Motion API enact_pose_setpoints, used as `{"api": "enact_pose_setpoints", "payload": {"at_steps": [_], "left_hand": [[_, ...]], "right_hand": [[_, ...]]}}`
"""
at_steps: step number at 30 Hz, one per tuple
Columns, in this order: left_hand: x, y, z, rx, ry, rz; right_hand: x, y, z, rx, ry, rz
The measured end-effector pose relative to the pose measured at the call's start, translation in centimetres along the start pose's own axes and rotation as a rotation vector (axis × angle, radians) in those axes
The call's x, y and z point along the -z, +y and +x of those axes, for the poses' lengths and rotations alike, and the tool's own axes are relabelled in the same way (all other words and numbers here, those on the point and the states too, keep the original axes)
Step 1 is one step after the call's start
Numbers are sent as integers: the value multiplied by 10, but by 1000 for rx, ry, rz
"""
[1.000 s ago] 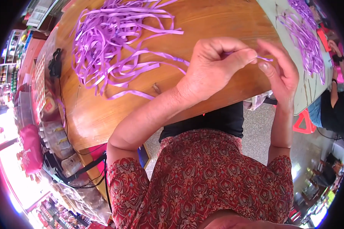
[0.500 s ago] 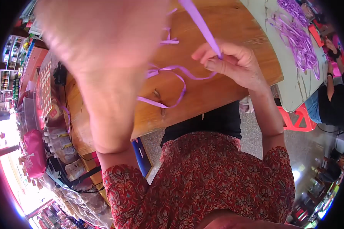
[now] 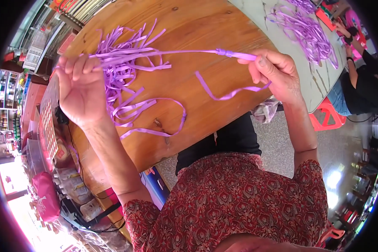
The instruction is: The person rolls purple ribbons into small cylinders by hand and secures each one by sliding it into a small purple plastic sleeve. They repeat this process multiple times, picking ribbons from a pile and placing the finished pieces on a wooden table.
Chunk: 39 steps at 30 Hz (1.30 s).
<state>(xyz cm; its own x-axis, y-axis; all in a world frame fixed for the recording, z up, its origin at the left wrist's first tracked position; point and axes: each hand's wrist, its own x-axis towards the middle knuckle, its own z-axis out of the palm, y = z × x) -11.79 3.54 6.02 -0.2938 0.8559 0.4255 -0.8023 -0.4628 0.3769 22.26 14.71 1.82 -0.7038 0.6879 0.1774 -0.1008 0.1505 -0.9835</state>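
1. Head view, far left: a pink bag (image 3: 46, 196) is sitting beside clear packets (image 3: 73, 185), below the wooden table's edge.
2. Left hand (image 3: 82, 90), palm toward the camera: its fingers are curling nearly closed over the taut ribbon (image 3: 193, 51) — blurred, so exact finger contact is hard to tell.
3. Purple ribbon pile (image 3: 119, 80) is lying on the wooden table (image 3: 206, 25), just beyond that hand; a looped strand (image 3: 181, 107) is curving out nearer the person.
4. Taut ribbon is running above the table between both hands, its bunched knot (image 3: 224, 52) sitting near the right hand (image 3: 279, 75).
5. Right hand: thumb and forefinger are pinching the ribbon, gap closed; a loose strand (image 3: 227, 97) is trailing below it.
6. Far right: a second ribbon heap (image 3: 308, 38) is resting on a pale table (image 3: 323, 86) — a co-worker (image 3: 363, 77) is sitting beyond.
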Motion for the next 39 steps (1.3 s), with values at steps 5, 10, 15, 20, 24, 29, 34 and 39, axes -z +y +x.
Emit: {"api": "enact_pose_setpoints", "payload": {"at_steps": [5, 10, 15, 20, 24, 29, 34, 39], "left_hand": [[26, 32, -20, -194, 63, 166], [-9, -37, -18, -499, 455, 1449], [-42, -121, -26, 113, -140, 1238], [-39, -144, -26, 402, -203, 884], [-39, -139, -29, 628, -183, 857], [-36, -129, -33, 414, -104, 981], [-36, -114, -33, 402, 23, 1039], [-24, -99, -36, 339, 26, 1034]], "right_hand": [[6, 2, 4, 113, 96, -145], [-3, -3, 12, 285, 24, -403], [-17, -18, 23, 458, -48, -471], [-12, -20, 17, 385, -23, -191], [-1, -16, 12, 388, -46, -168], [-5, -19, 6, 205, 64, -137], [11, -13, 6, 219, 59, -54], [24, -5, 3, 206, 97, -92]]}}
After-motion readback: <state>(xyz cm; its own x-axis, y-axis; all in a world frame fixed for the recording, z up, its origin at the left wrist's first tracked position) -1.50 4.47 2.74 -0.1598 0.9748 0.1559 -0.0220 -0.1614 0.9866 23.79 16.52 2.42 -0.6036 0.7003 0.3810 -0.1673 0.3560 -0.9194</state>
